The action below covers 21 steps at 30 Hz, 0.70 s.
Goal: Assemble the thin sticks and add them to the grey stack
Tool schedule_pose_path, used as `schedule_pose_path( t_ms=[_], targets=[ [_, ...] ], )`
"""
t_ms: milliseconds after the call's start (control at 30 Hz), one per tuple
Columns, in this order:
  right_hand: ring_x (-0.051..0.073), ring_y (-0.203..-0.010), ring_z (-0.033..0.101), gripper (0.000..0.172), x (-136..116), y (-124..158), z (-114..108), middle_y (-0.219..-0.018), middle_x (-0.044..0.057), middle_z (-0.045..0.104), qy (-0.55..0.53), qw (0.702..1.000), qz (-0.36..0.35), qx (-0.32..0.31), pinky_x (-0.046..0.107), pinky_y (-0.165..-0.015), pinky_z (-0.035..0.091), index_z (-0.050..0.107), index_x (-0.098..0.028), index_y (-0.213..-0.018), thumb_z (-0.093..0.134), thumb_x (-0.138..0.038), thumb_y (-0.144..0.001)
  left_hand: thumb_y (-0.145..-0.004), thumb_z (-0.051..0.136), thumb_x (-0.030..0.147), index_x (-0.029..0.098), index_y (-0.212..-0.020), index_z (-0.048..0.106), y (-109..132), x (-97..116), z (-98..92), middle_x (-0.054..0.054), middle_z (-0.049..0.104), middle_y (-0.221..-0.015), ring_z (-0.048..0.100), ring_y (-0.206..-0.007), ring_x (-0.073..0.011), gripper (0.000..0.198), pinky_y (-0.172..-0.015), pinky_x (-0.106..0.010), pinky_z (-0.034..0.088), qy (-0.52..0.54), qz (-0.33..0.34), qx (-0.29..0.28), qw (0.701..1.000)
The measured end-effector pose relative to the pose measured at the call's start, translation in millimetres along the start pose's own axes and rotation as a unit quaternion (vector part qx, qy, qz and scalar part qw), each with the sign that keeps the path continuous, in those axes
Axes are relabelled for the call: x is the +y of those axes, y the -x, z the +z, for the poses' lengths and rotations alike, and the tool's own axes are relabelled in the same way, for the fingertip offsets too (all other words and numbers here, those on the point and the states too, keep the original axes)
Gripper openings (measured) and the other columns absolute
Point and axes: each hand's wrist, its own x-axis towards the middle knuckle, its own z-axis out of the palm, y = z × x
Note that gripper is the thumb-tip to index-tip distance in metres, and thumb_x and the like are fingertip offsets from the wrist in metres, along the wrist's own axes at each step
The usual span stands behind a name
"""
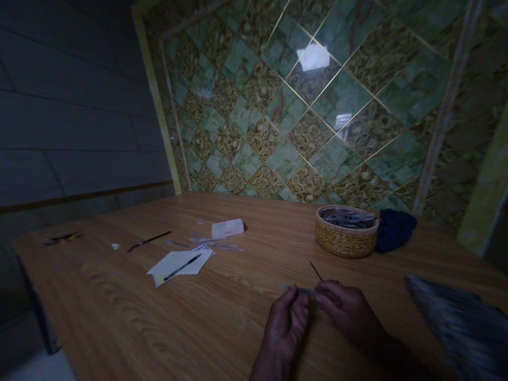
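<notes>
My left hand (pixel 288 320) is closed, its thumb and fingers pinching a thin pale strip (pixel 305 291) that looks partly see-through. Fingers of my right hand (pixel 343 307) meet the other end of this strip. A thin dark stick (pixel 316 270) rises from the right hand, slanting up and to the left; its lower end is hidden by the fingers. Both hands are just above the wooden table (pixel 222 328), close together. The picture is dim, so fine detail of the strip is lost.
A woven basket (pixel 345 242) holds many grey strips, with dark blue cloth (pixel 395 228) beside it. A grey pile (pixel 460 323) lies at right. Leftward are a small white box (pixel 227 228), loose strips, papers (pixel 174 262), a pen (pixel 182 267), a dark rod (pixel 150 241) and pliers-like tools (pixel 63 238).
</notes>
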Motion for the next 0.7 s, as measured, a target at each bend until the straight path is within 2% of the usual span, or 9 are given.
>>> schedule_pose_path(
  t_ms=[100, 200, 267, 333, 400, 433, 500, 567, 700],
  targets=[
    [0.012, -0.048, 0.051, 0.025, 0.7, -8.5, -12.0, -0.061, 0.000, 0.053, -0.018, 0.999, 0.020, 0.023, 0.021, -0.044, 0.039, 0.058, -0.016, -0.079, 0.046, -0.037, -0.082, -0.085, 0.052, 0.026, 0.009, -0.067, 0.057, 1.4, -5.2, -1.7, -0.007, 0.063, -0.050, 0.054, -0.035, -0.0097, 0.025, -0.033, -0.015, 0.038, -0.181, 0.000, -0.034, 0.983],
    [0.010, -0.045, 0.048, 0.027, -2.4, -17.7, -28.4, -0.060, -0.001, 0.052, -0.046, 0.997, 0.049, 0.029, 0.021, -0.042, 0.038, 0.057, -0.016, -0.079, 0.046, -0.041, -0.082, -0.078, 0.058, 0.040, 0.014, -0.059, 0.052, 4.4, -7.6, -2.6, -0.002, 0.056, -0.042, 0.041, -0.028, -0.0073, 0.033, -0.029, -0.016, 0.026, -0.355, 0.115, -0.054, 0.926],
    [0.010, -0.044, 0.046, 0.026, -7.1, -23.2, -38.2, -0.056, -0.003, 0.049, -0.044, 0.998, 0.053, 0.010, 0.020, -0.042, 0.037, 0.057, -0.017, -0.076, 0.046, -0.040, -0.082, -0.074, 0.062, 0.039, 0.016, -0.058, 0.051, 6.7, -5.4, -3.0, 0.000, 0.055, -0.047, 0.045, -0.036, -0.0078, 0.030, -0.036, -0.017, 0.033, -0.424, 0.253, -0.029, 0.869],
    [0.009, -0.043, 0.045, 0.025, -12.9, -27.5, -44.5, -0.053, -0.004, 0.048, -0.027, 0.998, 0.048, -0.020, 0.020, -0.041, 0.036, 0.056, -0.017, -0.073, 0.047, -0.038, -0.082, -0.071, 0.065, 0.033, 0.016, -0.071, 0.059, 8.8, -1.2, -3.8, -0.002, 0.062, -0.065, 0.056, -0.056, -0.0125, 0.018, -0.052, -0.020, 0.043, -0.476, 0.397, -0.009, 0.785],
    [0.009, -0.042, 0.044, 0.023, -18.9, -30.4, -46.2, -0.052, -0.005, 0.048, -0.017, 0.997, 0.045, -0.058, 0.019, -0.039, 0.035, 0.055, -0.017, -0.070, 0.047, -0.036, -0.082, -0.070, 0.066, 0.030, 0.018, -0.092, 0.064, 10.3, 2.2, -5.2, -0.007, 0.067, -0.090, 0.061, -0.082, -0.0187, 0.025, -0.071, -0.025, 0.047, -0.518, 0.467, -0.033, 0.715],
    [0.008, -0.041, 0.044, 0.022, -21.5, -31.7, -45.6, -0.052, -0.005, 0.049, -0.016, 0.996, 0.048, -0.077, 0.018, -0.038, 0.034, 0.055, -0.017, -0.070, 0.047, -0.035, -0.081, -0.071, 0.065, 0.029, 0.019, -0.100, 0.063, 10.7, 2.9, -6.0, -0.008, 0.066, -0.099, 0.060, -0.091, -0.0206, 0.031, -0.077, -0.028, 0.047, -0.533, 0.471, -0.055, 0.701],
    [0.007, -0.038, 0.044, 0.021, -25.2, -35.0, -42.6, -0.053, -0.005, 0.050, -0.021, 0.991, 0.058, -0.117, 0.017, -0.036, 0.033, 0.055, -0.018, -0.070, 0.048, -0.034, -0.081, -0.075, 0.061, 0.029, 0.019, -0.105, 0.063, 10.8, 2.3, -7.1, -0.009, 0.066, -0.101, 0.059, -0.094, -0.0211, 0.031, -0.081, -0.029, 0.046, -0.545, 0.431, -0.107, 0.711],
    [0.007, -0.037, 0.046, 0.025, -25.4, -41.1, -38.9, -0.054, -0.005, 0.053, -0.021, 0.986, 0.063, -0.155, 0.017, -0.036, 0.034, 0.054, -0.017, -0.071, 0.046, -0.038, -0.083, -0.080, 0.056, 0.030, 0.018, -0.100, 0.065, 10.2, 0.2, -7.3, -0.007, 0.066, -0.090, 0.060, -0.082, -0.0182, 0.025, -0.074, -0.026, 0.047, -0.531, 0.376, -0.143, 0.746],
    [0.011, -0.053, 0.061, 0.042, -9.3, -64.0, -32.2, -0.069, 0.002, 0.065, 0.200, 0.972, 0.038, -0.118, 0.020, -0.051, 0.044, 0.057, -0.017, -0.076, 0.025, -0.038, -0.094, -0.078, 0.057, 0.030, 0.016, -0.084, 0.066, 8.2, -1.9, -6.0, -0.001, 0.061, -0.071, 0.053, -0.066, -0.0129, 0.018, -0.062, -0.021, 0.043, -0.466, 0.329, -0.119, 0.813]
  ],
)
